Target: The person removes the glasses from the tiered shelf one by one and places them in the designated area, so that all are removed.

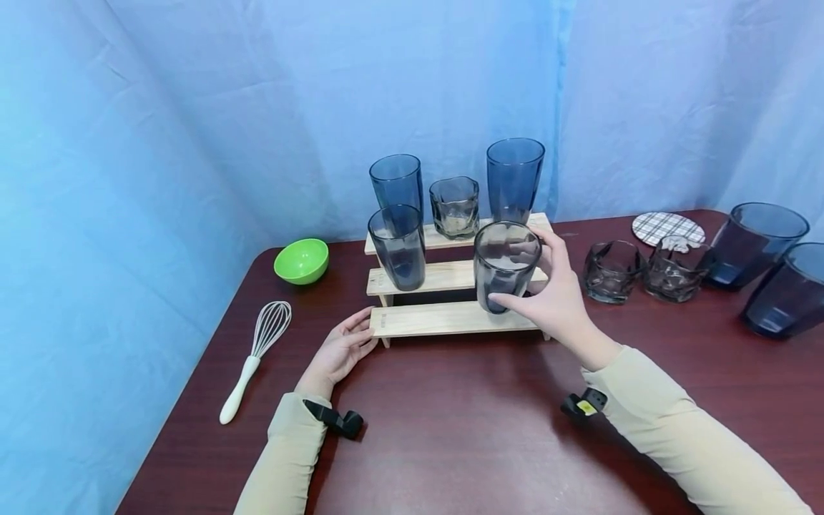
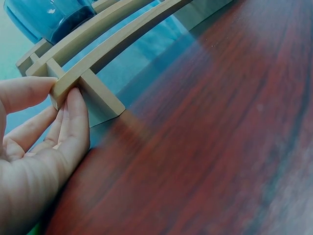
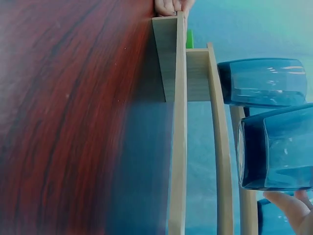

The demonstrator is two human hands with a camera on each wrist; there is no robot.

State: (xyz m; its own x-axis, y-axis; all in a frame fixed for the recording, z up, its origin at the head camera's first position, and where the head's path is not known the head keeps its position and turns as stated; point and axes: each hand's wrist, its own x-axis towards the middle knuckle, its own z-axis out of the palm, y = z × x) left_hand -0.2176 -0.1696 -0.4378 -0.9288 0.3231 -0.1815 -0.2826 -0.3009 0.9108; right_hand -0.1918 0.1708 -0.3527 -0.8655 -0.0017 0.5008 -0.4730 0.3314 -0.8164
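My right hand (image 1: 558, 293) grips a tall smoky-blue glass (image 1: 507, 261) upright by its side, thumb toward the front. In the right wrist view, the base of this glass is off the steps of the three-tier wooden rack (image 1: 444, 320). My left hand (image 1: 344, 350) pinches the left end of the rack's lowest step between thumb and fingers, clearest in the left wrist view. Another tall glass (image 1: 400, 250) stands at the left of the middle step. On the top step, a short faceted glass (image 1: 454, 209) sits between two tall blue glasses (image 1: 395, 179).
Right of the rack are two short faceted glasses (image 1: 611, 275), two tall dark-blue glasses (image 1: 756, 239) and a checked round coaster (image 1: 666, 227). At left lie a green bowl (image 1: 301, 262) and a white whisk (image 1: 254, 361). Blue curtain (image 1: 322, 107) hangs behind the table.
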